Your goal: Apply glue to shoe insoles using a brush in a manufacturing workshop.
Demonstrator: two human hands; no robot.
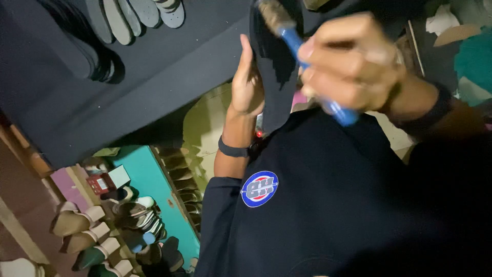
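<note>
My left hand [247, 82] holds a dark, flat shoe sole [274, 66] upright in front of my chest, fingers wrapped round its left edge. My right hand [348, 64] grips a brush with a blue handle [307, 56]; its pale bristle head [274, 15] rests against the upper part of the sole. A dark band sits on each wrist. My dark shirt with a round blue and red badge [260, 188] fills the lower right.
A dark work surface [169, 66] carries a stack of grey soles [133, 18] at the top left. Below it, rows of sandals and shoes [102, 231] lie beside a teal board [154, 190]. Scraps of card and teal material [471, 56] sit at the right.
</note>
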